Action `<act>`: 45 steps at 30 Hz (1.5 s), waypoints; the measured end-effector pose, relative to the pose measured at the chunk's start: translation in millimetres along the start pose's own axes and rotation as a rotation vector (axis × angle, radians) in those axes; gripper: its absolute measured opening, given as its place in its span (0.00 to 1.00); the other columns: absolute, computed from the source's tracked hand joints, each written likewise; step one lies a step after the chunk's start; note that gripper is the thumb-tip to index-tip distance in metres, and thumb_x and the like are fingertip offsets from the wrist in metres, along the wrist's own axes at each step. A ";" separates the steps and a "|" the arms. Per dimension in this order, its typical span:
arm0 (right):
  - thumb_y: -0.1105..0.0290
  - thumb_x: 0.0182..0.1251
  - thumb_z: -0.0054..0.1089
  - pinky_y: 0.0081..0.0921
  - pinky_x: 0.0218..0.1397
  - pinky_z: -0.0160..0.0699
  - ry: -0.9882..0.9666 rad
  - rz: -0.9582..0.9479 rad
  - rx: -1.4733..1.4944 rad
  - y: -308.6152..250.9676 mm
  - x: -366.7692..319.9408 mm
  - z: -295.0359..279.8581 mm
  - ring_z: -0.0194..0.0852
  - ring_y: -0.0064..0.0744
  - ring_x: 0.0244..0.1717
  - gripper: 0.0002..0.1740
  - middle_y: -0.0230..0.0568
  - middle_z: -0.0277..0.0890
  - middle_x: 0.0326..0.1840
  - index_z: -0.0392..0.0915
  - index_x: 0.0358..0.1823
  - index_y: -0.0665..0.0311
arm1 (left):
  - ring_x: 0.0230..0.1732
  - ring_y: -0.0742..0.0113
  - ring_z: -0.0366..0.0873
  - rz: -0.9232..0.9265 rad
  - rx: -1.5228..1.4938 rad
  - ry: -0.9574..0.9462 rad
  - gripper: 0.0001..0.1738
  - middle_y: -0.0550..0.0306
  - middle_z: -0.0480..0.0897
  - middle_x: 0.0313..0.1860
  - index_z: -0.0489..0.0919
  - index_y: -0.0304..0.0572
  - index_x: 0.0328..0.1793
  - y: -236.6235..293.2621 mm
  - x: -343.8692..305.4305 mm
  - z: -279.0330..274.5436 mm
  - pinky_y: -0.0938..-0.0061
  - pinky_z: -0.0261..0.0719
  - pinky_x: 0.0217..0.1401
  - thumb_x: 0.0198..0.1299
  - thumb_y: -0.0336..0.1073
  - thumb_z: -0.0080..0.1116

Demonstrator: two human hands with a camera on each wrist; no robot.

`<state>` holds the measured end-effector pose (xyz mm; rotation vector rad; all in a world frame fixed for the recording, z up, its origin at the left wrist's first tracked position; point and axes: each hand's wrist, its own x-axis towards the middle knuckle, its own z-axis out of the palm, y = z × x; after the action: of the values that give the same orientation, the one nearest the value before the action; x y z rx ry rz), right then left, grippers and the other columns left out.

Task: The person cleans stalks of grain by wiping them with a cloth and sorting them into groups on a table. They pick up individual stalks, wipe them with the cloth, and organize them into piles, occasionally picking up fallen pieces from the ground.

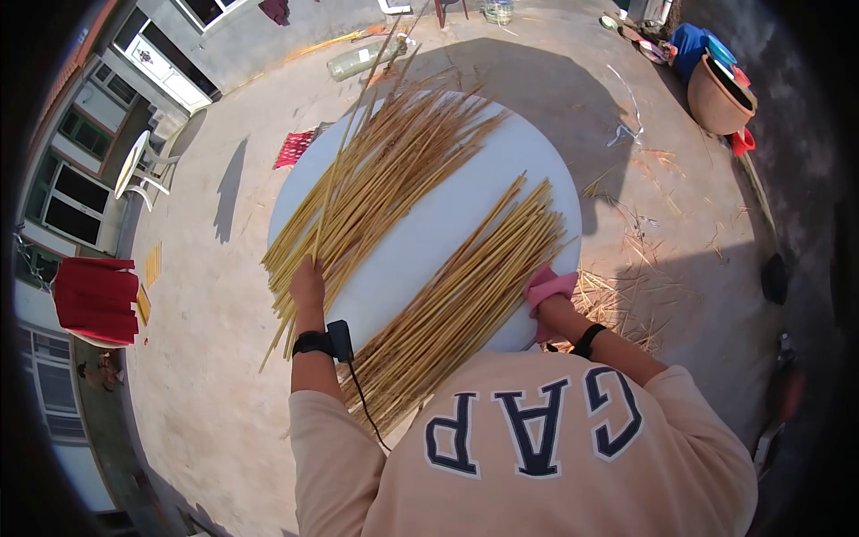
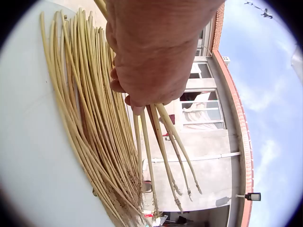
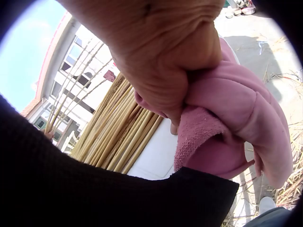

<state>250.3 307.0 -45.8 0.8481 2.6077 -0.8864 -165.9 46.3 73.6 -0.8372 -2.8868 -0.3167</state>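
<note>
My left hand grips a few long, dry yellow stalks that rise at a slant above the round white table. Beneath them, a loose bundle of similar stalks lies across the table's left side, with brown, feathery far ends. A second bundle of stalks stretches diagonally over the right side and past the near edge. By the right rim my right hand clutches a pink cloth, bunched and folded round the fingers. Most of the right fingers are hidden behind the cloth and wrist.
Straw scraps litter the ground right of the table. A large brown pot stands at the far right. To the left are a white chair and a red cloth. A clear bottle lies behind the table.
</note>
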 end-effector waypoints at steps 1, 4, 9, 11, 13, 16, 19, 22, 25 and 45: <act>0.60 0.45 0.63 0.33 0.46 0.71 -0.016 0.035 -0.030 -0.8 0.8 -1.3 0.72 0.46 0.43 0.21 0.50 0.74 0.40 0.75 0.40 0.62 | 0.31 0.44 0.76 -0.009 0.005 -0.007 0.16 0.45 0.79 0.28 0.73 0.43 0.42 -1.2 0.6 -1.1 0.53 0.71 0.33 0.56 0.46 0.50; 0.59 0.45 0.62 0.32 0.48 0.70 -0.046 0.141 -0.086 -4.7 2.6 -0.1 0.71 0.45 0.45 0.21 0.50 0.73 0.41 0.75 0.40 0.60 | 0.29 0.46 0.76 -0.027 -0.375 -0.252 0.16 0.47 0.78 0.24 0.74 0.42 0.38 -11.0 6.4 -8.5 0.55 0.70 0.32 0.57 0.47 0.49; 0.60 0.44 0.63 0.32 0.47 0.71 -0.032 0.121 0.047 -4.8 -5.5 -8.7 0.71 0.46 0.46 0.23 0.50 0.73 0.43 0.74 0.43 0.60 | 0.18 0.59 0.72 0.076 -0.341 -0.179 0.15 0.52 0.72 0.14 0.74 0.36 0.31 -4.3 -7.0 -13.1 0.65 0.67 0.24 0.56 0.42 0.51; 0.61 0.44 0.64 0.33 0.47 0.71 -0.013 0.058 0.097 -1.4 -10.0 -3.6 0.71 0.46 0.46 0.23 0.50 0.72 0.44 0.74 0.44 0.61 | 0.15 0.68 0.68 -0.082 -0.767 -0.217 0.12 0.57 0.70 0.13 0.73 0.36 0.30 3.1 -18.0 -11.3 0.72 0.66 0.21 0.56 0.39 0.52; 0.61 0.43 0.65 0.33 0.46 0.71 -0.005 0.072 0.087 -0.5 -5.1 -2.5 0.71 0.47 0.45 0.24 0.50 0.72 0.44 0.73 0.43 0.62 | 0.14 0.71 0.66 -0.055 -0.728 -0.224 0.11 0.59 0.69 0.13 0.73 0.36 0.29 3.6 -24.7 -12.4 0.74 0.63 0.19 0.57 0.38 0.52; 0.60 0.44 0.65 0.32 0.46 0.71 0.077 0.065 0.034 -7.4 -11.5 -6.8 0.72 0.46 0.45 0.24 0.50 0.73 0.44 0.73 0.42 0.63 | 0.13 0.79 0.62 -0.036 -0.758 -0.318 0.08 0.65 0.67 0.13 0.72 0.39 0.31 3.3 -36.5 -7.3 0.81 0.58 0.15 0.58 0.36 0.51; 0.58 0.45 0.65 0.29 0.46 0.72 0.152 -0.159 0.203 21.9 1.9 7.3 0.72 0.43 0.43 0.24 0.49 0.73 0.43 0.74 0.43 0.62 | 0.12 0.80 0.61 -0.108 -0.834 -0.456 0.08 0.66 0.67 0.13 0.72 0.41 0.33 36.2 -53.3 -27.6 0.84 0.57 0.14 0.57 0.37 0.51; 0.58 0.48 0.64 0.27 0.47 0.71 -0.029 0.055 0.452 12.5 -23.1 -46.7 0.71 0.38 0.45 0.23 0.45 0.73 0.43 0.74 0.43 0.64 | 0.13 0.82 0.57 -0.090 -0.926 -0.556 0.09 0.66 0.67 0.14 0.72 0.42 0.36 62.0 -63.9 -42.8 0.86 0.52 0.14 0.59 0.40 0.51; 0.59 0.53 0.61 0.28 0.50 0.71 0.064 0.127 0.819 19.5 -55.4 -107.1 0.71 0.35 0.48 0.24 0.43 0.72 0.46 0.71 0.47 0.68 | 0.14 0.81 0.58 -0.071 -1.004 -0.687 0.11 0.67 0.68 0.15 0.73 0.41 0.38 97.9 -74.3 -66.4 0.86 0.55 0.16 0.60 0.42 0.50; 0.72 0.59 0.57 0.22 0.40 0.75 0.678 -0.425 2.193 -113.9 -94.5 -238.4 0.71 0.24 0.35 0.10 0.32 0.70 0.36 0.67 0.41 0.61 | 0.17 0.69 0.66 0.869 -0.919 -0.909 0.13 0.60 0.70 0.18 0.66 0.34 0.46 348.0 -100.9 -128.8 0.71 0.65 0.22 0.64 0.38 0.41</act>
<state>243.9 340.2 232.8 0.7550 0.8259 -4.0172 113.9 251.6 239.4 -2.8247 -2.4399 -1.4736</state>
